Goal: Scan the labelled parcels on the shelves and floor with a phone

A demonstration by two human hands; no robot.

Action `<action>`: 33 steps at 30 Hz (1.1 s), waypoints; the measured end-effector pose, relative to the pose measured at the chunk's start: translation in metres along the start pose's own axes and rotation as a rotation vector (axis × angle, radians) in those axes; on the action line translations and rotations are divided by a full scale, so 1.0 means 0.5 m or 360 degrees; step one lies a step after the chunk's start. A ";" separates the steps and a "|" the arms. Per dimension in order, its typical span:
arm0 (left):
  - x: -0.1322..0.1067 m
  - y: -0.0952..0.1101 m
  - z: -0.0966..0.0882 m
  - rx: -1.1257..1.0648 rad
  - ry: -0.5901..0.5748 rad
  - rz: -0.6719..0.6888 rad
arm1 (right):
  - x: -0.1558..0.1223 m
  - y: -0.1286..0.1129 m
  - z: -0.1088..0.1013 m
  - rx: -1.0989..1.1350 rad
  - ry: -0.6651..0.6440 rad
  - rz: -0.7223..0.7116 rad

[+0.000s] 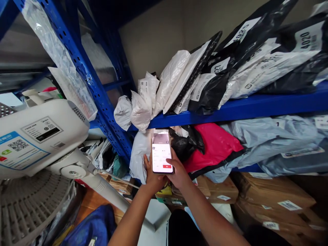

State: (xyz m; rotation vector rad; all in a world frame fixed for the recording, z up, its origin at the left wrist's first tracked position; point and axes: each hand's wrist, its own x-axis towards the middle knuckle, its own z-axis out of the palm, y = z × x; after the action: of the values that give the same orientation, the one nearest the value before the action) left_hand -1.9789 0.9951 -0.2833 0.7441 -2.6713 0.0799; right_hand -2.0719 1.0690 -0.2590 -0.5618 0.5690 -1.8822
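Observation:
A smartphone (161, 152) with a lit white and pink screen is held upright in front of the shelves. My left hand (151, 176) grips its left edge from below and behind. My right hand (178, 173) holds the lower right side, thumb resting on the screen near a red button. Behind the phone lie a white mailer bag (138, 152), a black bag (185, 143) and a red parcel (214, 146) on the lower shelf level.
A blue metal rack (246, 106) carries several white and black labelled parcel bags (230, 65) above and grey bags (276, 143) below. Cardboard boxes (271, 194) sit underneath. A white standing fan (38, 136) fills the left. A blue bag (94, 227) lies on the floor.

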 end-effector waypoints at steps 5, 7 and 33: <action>-0.001 0.001 -0.045 0.0284 0.0070 -0.0364 | 0.020 0.021 -0.015 0.0008 0.0047 -0.0038; 0.010 -0.002 -0.056 0.0449 0.0027 -0.0563 | 0.032 0.028 -0.024 -0.0038 0.0059 -0.0082; 0.010 -0.031 -0.032 0.0353 0.0163 -0.0503 | 0.058 0.032 -0.003 -0.0259 -0.0287 0.0113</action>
State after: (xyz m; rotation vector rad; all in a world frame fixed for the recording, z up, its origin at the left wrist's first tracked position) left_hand -1.9697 0.9817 -0.2669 1.1888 -2.4400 0.3256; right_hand -2.0714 1.0367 -0.2665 -0.7986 0.6179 -1.7070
